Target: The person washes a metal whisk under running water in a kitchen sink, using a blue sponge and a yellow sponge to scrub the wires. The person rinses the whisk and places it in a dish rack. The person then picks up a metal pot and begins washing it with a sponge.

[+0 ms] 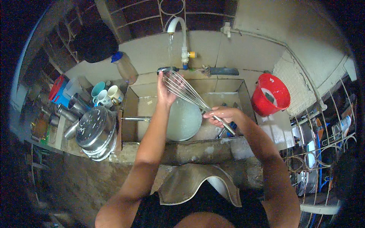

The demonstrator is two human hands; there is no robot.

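A metal balloon whisk (192,97) slants across the sink, held in both hands. My right hand (223,115) is closed around its handle. At the other end, my left hand (169,89) cups the wire loops, its palm and fingers partly behind them. Water runs from the white gooseneck faucet (177,21) down onto the loops and my left hand. Below the whisk, a pan (184,122) full of cloudy water rests in the sink basin (142,105), its metal handle pointing left. Some utensils lie beneath my right hand, mostly hidden.
Stacked metal pots (95,128) stand left of the sink, near several cups (104,98), metal tumblers (78,105) and a blue-lidded pitcher (125,68). A red bucket (271,95) is on the right ledge. Beyond it, a metal rack (309,154) holds dishes.
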